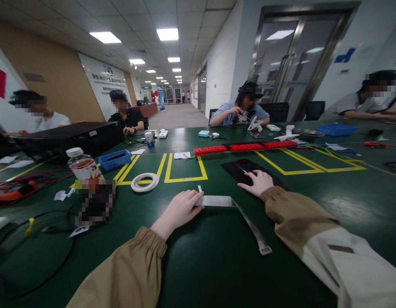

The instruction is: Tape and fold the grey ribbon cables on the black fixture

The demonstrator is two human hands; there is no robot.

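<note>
My left hand (181,210) is closed on one end of a flat grey ribbon cable (217,201), pinching it between thumb and fingers. A small white strip (200,188) sticks up beside those fingertips. The cable runs right, then bends down toward me and ends in a small connector (265,250) over the green table. My right hand (258,184) rests on a flat black pouch or mat (233,170), thumb spread apart from the fingers. A thin light-coloured piece (245,171) shows by its fingertips; I cannot tell what it is.
A roll of white tape (144,182) lies left of my hands, inside yellow-taped outlines. Farther left stand a drink bottle (84,167), a blue tray (114,159) and an orange meter (14,190) with leads. Red strips (245,147) lie ahead. Several people sit around the table (198,265).
</note>
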